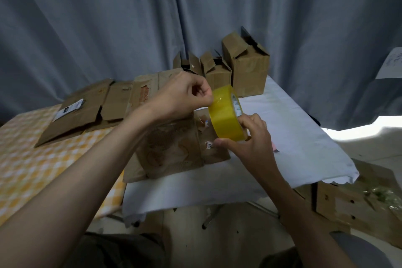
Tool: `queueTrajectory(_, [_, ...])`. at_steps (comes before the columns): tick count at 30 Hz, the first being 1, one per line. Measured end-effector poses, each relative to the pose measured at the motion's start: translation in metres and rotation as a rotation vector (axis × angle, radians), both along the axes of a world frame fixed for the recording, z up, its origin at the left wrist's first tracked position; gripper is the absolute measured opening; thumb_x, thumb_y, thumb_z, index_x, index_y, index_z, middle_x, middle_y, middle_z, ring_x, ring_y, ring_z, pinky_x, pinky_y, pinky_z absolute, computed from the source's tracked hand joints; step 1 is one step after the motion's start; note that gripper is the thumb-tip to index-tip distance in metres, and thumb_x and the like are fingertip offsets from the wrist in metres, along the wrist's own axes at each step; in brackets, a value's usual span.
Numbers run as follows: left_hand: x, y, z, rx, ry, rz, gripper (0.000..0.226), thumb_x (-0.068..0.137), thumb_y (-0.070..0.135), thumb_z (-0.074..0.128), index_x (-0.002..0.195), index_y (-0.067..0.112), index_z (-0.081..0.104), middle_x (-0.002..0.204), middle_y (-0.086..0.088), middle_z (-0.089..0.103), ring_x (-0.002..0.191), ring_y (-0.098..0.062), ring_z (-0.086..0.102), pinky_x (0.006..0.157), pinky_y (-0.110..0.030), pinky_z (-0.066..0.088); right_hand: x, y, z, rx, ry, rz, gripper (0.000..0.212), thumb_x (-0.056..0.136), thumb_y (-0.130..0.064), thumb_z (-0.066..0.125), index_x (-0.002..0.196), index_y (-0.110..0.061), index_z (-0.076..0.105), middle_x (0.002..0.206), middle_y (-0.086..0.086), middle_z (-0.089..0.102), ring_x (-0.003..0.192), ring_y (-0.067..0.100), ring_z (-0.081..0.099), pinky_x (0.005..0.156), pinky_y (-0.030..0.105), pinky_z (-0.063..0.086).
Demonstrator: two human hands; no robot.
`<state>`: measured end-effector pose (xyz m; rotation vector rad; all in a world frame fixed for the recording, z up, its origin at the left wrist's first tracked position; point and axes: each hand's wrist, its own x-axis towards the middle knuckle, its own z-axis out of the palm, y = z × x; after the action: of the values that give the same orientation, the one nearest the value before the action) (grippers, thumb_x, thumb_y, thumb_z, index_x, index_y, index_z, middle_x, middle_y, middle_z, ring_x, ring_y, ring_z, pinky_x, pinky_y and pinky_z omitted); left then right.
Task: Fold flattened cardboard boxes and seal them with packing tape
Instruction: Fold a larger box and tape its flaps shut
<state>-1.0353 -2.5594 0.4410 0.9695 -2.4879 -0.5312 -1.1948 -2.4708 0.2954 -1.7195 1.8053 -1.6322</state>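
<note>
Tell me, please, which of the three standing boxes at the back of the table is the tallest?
The rightmost box, nearest the white cloth's far edge; it rises well above the middle box and the smaller left box.

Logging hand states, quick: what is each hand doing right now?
Left hand: fingers curled, pinching at the top edge of the yellow tape roll.
Right hand: holds the tape roll from below.

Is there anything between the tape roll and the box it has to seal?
Nothing visible. Both hands hold the yellow tape roll in the air just above the cardboard box: right hand grips it, left hand pinches at its edge. Only open air lies between them.
</note>
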Motion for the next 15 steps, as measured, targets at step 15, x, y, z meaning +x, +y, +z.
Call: queueTrajectory(15, [-0.032, -0.007, -0.015, -0.02, 0.011, 0.102, 0.015, 0.094, 0.021, 0.067, 0.081, 0.024, 0.06, 0.078, 0.009, 0.06, 0.068, -0.002, 0.051, 0.06, -0.014, 0.039, 0.0, 0.01, 0.015, 0.103, -0.36, 0.059, 0.046, 0.096, -0.027, 0.066, 0.135, -0.028, 0.041, 0.088, -0.008, 0.065, 0.076, -0.003, 0.065, 0.061, 0.015, 0.053])
